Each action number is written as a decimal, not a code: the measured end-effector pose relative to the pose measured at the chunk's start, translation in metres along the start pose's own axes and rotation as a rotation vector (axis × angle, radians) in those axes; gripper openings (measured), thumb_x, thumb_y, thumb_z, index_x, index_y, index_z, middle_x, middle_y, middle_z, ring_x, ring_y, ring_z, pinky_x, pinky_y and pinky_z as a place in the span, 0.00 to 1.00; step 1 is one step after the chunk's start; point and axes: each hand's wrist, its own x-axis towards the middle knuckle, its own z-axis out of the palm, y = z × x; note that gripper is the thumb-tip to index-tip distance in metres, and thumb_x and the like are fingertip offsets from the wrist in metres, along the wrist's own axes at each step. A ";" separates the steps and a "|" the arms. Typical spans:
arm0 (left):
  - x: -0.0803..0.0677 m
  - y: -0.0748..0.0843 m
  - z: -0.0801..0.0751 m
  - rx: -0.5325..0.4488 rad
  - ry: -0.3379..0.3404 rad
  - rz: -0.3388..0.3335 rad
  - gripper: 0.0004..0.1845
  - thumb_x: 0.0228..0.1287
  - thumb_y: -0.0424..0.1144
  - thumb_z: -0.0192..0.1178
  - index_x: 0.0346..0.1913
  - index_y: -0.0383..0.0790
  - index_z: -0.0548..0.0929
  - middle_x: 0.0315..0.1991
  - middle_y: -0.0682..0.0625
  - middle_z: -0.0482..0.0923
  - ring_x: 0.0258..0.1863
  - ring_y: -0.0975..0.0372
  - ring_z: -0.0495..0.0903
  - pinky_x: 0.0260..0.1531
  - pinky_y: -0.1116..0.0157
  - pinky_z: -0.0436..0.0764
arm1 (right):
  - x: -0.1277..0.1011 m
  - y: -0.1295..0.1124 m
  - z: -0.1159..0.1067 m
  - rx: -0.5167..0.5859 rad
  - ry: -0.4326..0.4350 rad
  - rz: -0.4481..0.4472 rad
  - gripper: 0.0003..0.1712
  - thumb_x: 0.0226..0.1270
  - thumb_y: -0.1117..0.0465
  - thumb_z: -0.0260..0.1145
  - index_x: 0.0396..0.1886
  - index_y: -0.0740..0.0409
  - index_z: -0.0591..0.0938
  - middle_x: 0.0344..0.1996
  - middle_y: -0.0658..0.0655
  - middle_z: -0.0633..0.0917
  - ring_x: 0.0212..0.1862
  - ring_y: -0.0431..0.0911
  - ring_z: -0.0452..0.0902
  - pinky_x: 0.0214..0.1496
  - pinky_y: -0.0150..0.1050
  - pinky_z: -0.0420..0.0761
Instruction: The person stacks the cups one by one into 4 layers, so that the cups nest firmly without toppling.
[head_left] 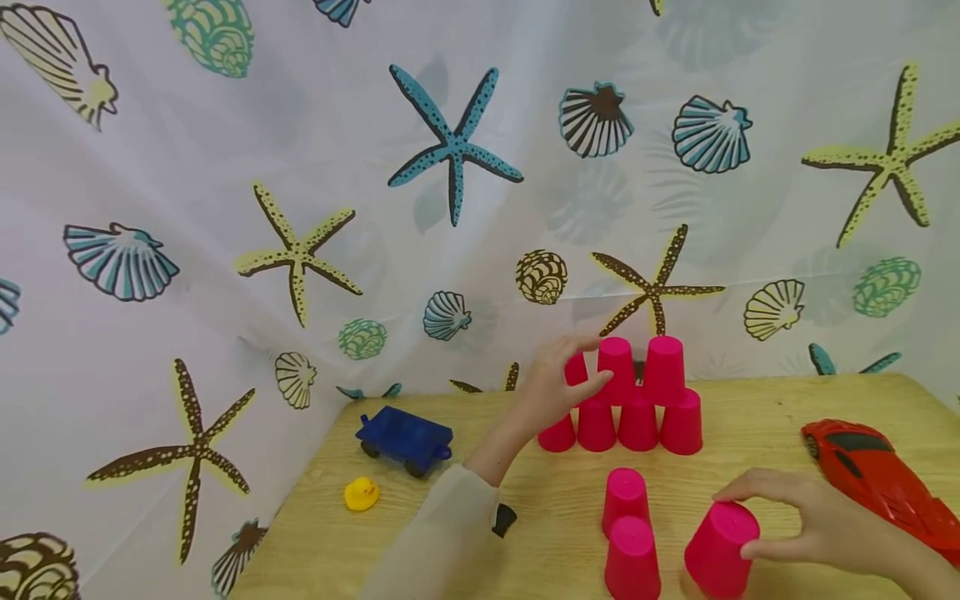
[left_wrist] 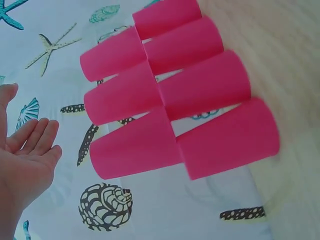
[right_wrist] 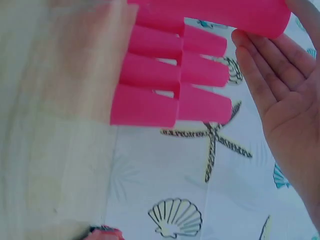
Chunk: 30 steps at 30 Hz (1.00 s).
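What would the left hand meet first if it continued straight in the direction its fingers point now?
Probably the pink cup pyramid: the left hand has its fingers reaching toward the leftmost cup of the upper row, perhaps already touching; depth is unclear.

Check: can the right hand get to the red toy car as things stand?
Probably yes, once it lets go. The right hand grips a tilted pink cup, and the red toy car lies just beside it on the table, with nothing in between.

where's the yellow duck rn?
In the head view the yellow duck sits on the table's left side, just in front of the blue toy wagon and left of the left hand's sleeve.
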 end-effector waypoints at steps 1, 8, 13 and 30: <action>-0.006 0.000 0.001 -0.030 -0.003 -0.003 0.27 0.65 0.44 0.64 0.65 0.41 0.73 0.62 0.46 0.77 0.61 0.55 0.76 0.62 0.52 0.78 | -0.001 0.001 -0.003 -0.045 0.042 0.004 0.28 0.48 0.60 0.79 0.52 0.48 0.82 0.44 0.43 0.86 0.46 0.30 0.79 0.42 0.23 0.82; -0.044 -0.004 0.016 -0.203 -0.070 -0.047 0.27 0.64 0.42 0.65 0.65 0.42 0.74 0.62 0.47 0.77 0.62 0.53 0.76 0.61 0.57 0.80 | 0.000 0.004 -0.025 -0.235 0.305 0.057 0.36 0.31 0.68 0.84 0.49 0.53 0.84 0.45 0.35 0.84 0.47 0.23 0.76 0.46 0.12 0.74; -0.063 -0.006 0.028 -0.247 -0.141 -0.093 0.27 0.62 0.45 0.67 0.64 0.46 0.75 0.61 0.51 0.78 0.61 0.60 0.76 0.60 0.66 0.79 | 0.010 0.005 -0.035 -0.220 0.463 0.115 0.37 0.34 0.78 0.79 0.51 0.64 0.82 0.52 0.24 0.76 0.49 0.20 0.71 0.42 0.11 0.75; -0.081 -0.007 0.044 -0.153 -0.425 -0.143 0.26 0.61 0.49 0.67 0.61 0.47 0.79 0.57 0.54 0.82 0.58 0.61 0.80 0.59 0.65 0.80 | 0.082 0.025 -0.064 -0.111 0.604 0.031 0.37 0.41 0.85 0.73 0.57 0.71 0.78 0.54 0.28 0.77 0.55 0.24 0.74 0.58 0.13 0.70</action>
